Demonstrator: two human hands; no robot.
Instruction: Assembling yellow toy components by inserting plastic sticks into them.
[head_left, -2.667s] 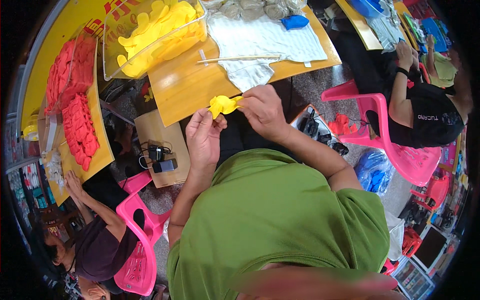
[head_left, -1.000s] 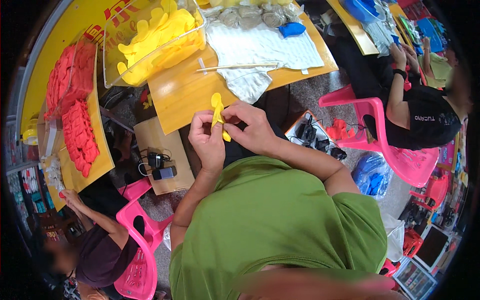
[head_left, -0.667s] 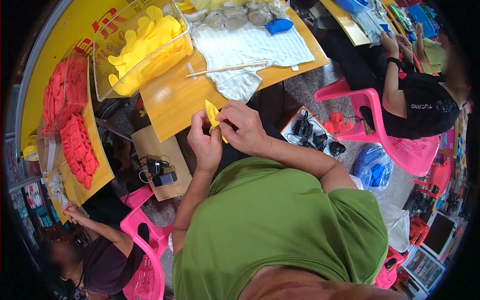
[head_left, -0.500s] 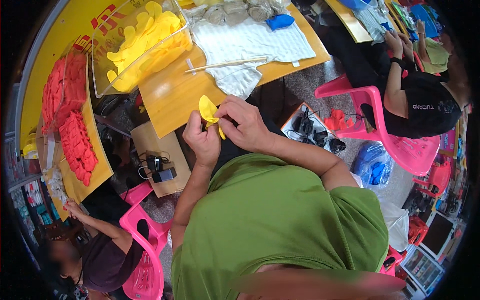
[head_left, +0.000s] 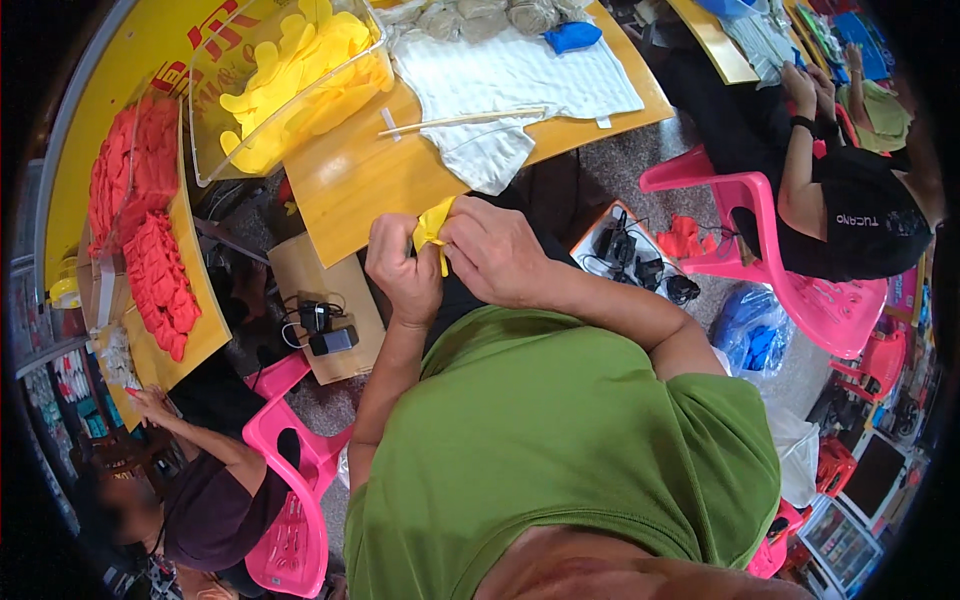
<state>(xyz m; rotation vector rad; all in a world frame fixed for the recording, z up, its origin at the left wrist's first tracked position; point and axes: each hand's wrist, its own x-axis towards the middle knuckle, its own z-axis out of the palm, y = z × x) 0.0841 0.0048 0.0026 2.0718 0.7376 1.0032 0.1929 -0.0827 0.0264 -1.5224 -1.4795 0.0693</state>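
A soft yellow piece (head_left: 432, 226), limp like thin cloth or rubber, is stretched between my two hands above my lap. My left hand (head_left: 405, 262) pinches its left side, with the fingers curled in. On the other side my right hand (head_left: 497, 252) grips it between thumb and bent fingers. A narrow yellow end hangs down between the hands. My fingers partly cover the piece, so its full shape cannot be made out. Similar yellow pieces (head_left: 300, 82) fill a clear plastic bin (head_left: 197, 140) on the wooden table (head_left: 345, 205) in front of me.
On the table lie a white cloth (head_left: 500, 85), a thin stick (head_left: 470, 121), beige bundles (head_left: 480, 22) and a blue packet (head_left: 573, 37). Red pieces (head_left: 158, 290) are heaped at left. Cables sit in boxes below. Co-workers sit on pink chairs (head_left: 290, 530) at both sides.
The yellow piece, which stood up as a broad flap, is now twisted and pulled tight between my hands. My fingers have closed further around it. The whole view has shifted slightly.
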